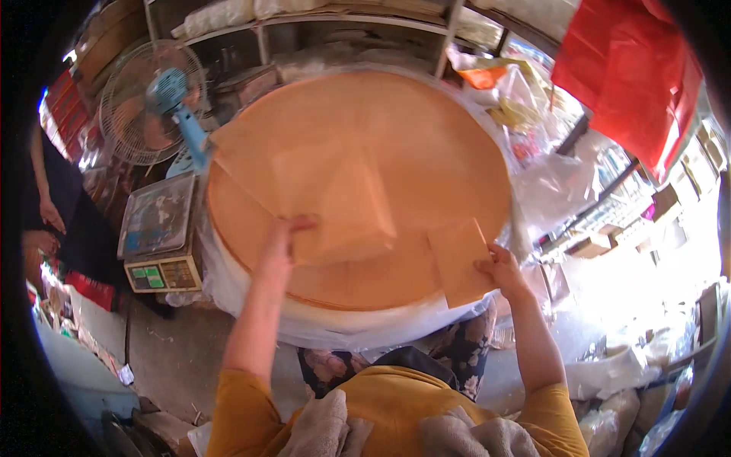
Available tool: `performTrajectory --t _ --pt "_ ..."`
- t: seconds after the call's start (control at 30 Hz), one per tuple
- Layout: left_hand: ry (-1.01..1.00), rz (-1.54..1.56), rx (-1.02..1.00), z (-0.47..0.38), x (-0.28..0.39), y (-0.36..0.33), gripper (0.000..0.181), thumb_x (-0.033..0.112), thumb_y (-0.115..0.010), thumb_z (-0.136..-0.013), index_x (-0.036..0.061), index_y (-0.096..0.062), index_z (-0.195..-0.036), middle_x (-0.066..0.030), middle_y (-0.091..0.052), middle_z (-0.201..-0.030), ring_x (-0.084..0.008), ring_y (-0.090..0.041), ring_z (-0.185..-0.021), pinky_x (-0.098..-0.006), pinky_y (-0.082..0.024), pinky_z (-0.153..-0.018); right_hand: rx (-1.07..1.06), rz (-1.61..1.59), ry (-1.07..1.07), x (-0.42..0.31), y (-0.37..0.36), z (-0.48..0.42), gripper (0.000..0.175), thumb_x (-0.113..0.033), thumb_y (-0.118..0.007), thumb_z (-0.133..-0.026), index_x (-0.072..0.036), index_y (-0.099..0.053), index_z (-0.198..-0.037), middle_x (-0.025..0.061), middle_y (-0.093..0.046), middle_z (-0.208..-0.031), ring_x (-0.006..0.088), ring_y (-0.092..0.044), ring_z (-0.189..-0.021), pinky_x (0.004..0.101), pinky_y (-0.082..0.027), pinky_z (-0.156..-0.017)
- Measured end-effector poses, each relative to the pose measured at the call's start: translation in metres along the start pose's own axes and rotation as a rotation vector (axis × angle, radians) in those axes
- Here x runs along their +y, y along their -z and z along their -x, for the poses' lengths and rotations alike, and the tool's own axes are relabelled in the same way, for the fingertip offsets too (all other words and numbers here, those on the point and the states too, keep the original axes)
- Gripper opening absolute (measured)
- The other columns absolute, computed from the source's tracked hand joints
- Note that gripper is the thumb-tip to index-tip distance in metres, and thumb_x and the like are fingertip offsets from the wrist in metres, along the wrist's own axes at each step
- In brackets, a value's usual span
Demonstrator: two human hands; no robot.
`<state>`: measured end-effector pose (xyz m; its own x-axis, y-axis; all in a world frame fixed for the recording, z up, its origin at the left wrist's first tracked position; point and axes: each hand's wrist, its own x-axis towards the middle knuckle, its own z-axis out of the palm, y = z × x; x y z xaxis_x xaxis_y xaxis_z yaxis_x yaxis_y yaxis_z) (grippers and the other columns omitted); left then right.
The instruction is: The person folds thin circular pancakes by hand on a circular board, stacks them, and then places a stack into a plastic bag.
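A large round stack of thin orange-brown sheets (434,137) lies before me, wrapped around its side in clear plastic. My left hand (294,231) grips the edge of a lifted sheet (348,205), which is folded over and slightly blurred above the stack. At the stack's near right edge, my right hand (499,268) holds a flat folded orange-brown piece (460,265) between thumb and fingers. What the sheets are made of cannot be told.
Left of the stack are a digital scale (160,220) and a blue electric fan (171,91). Another person (68,211) stands at the far left. Shelves (354,20) run behind; plastic bags (514,97) and a red sheet (634,74) hang at the right.
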<state>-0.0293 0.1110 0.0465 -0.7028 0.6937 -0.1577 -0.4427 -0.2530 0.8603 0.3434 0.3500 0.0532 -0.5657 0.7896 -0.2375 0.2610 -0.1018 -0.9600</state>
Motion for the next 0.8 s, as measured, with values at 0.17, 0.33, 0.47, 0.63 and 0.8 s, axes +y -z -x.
performTrajectory --t 0.17,0.33,0.47,0.63,0.8 --pt "0.259 -0.182 -0.200 0.006 -0.089 -0.108 0.037 0.018 -0.073 -0.073 0.0000 -0.062 -0.104 -0.0074 -0.067 -0.096 -0.0208 -0.064 -0.089 -0.0354 -0.053 -0.076 0.116 -0.254 0.101 -0.018 0.054 0.033 0.051 0.004 -0.057 -0.078 0.003 -0.050 -0.129 0.0134 -0.066 -0.108 0.0215 -0.066 -0.092 0.0301 -0.053 -0.081" --pt "0.099 -0.472 -0.154 0.029 -0.087 -0.132 0.036 0.024 -0.069 -0.080 0.0027 -0.059 -0.108 -0.0055 -0.064 -0.096 -0.0180 -0.062 -0.082 -0.0349 -0.053 -0.068 0.041 -0.333 0.174 -0.041 0.062 0.043 0.055 0.000 -0.056 -0.079 0.002 -0.046 -0.134 0.0154 -0.061 -0.119 0.0213 -0.062 -0.103 0.0302 -0.050 -0.088" --pt "-0.037 -0.593 -0.097 0.019 -0.091 -0.118 0.034 0.032 -0.065 -0.085 0.0052 -0.059 -0.105 -0.0024 -0.060 -0.094 -0.0128 -0.056 -0.084 -0.0304 -0.047 -0.072 -0.035 -0.267 0.379 -0.057 0.010 0.006 0.054 -0.001 -0.065 -0.081 0.001 -0.046 -0.132 0.0131 -0.061 -0.115 0.0204 -0.062 -0.100 0.0294 -0.051 -0.086" --pt "-0.002 -0.498 -0.011 0.005 -0.091 -0.131 0.031 0.029 -0.063 -0.087 0.0004 -0.057 -0.096 -0.0058 -0.057 -0.087 -0.0152 -0.053 -0.077 -0.0313 -0.045 -0.070 -0.081 0.322 0.159 -0.055 -0.055 -0.056 0.070 -0.011 -0.071 -0.077 -0.004 -0.038 -0.139 0.0158 -0.058 -0.121 0.0238 -0.060 -0.102 0.0308 -0.051 -0.086" --pt "-0.127 -0.778 0.084 0.021 -0.069 -0.139 0.039 0.026 -0.071 -0.078 -0.0025 -0.053 -0.098 -0.0136 -0.060 -0.094 -0.0204 -0.058 -0.088 -0.0344 -0.047 -0.075 0.185 0.559 0.443 -0.038 -0.103 -0.042 0.069 -0.023 -0.072 -0.074 -0.003 -0.042 -0.134 0.0230 -0.061 -0.111 0.0372 -0.060 -0.101 0.0417 -0.050 -0.085"
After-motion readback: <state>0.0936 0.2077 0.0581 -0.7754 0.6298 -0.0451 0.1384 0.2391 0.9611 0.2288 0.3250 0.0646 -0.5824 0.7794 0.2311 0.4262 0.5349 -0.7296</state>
